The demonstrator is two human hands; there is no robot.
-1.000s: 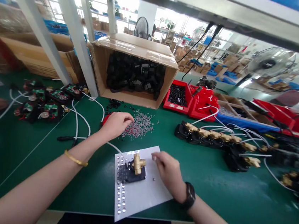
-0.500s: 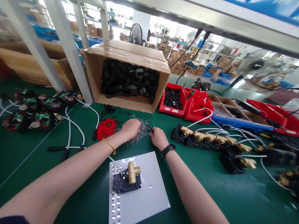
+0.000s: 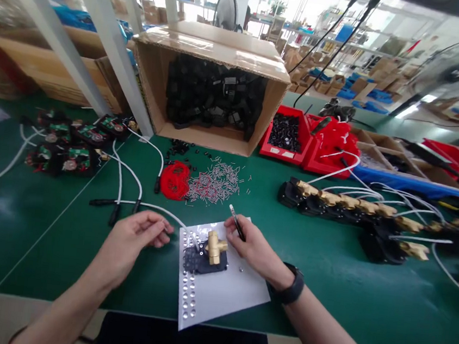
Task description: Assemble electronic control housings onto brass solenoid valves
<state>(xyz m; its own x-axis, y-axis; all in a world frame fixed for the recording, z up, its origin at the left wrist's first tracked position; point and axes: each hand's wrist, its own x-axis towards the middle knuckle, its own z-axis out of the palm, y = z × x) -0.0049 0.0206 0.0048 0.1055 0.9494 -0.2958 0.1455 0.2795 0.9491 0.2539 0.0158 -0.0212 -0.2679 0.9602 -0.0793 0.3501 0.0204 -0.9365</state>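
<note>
My left hand is closed in a pinch left of the grey sheet; whatever sits between its fingertips is too small to make out. In my right hand is a slim dark pen-like tool, its pale end pointing up and away. That hand is over the sheet's upper right edge. Between the hands, a black housing with a brass tee valve body on top rests on the sheet. A white cable runs from the housing. Small clear round domes line the sheet's left side.
Beyond the sheet lie a pile of small metal pins or screws and a red coil. Behind stands a carton of black parts, with red bins beside it. Brass-topped units are at right, open circuit-board housings at left.
Both hands have drawn back from the metal pile toward me, the left to beside the sheet, the right to its upper edge with the dark tool. The camera view has tilted down.
</note>
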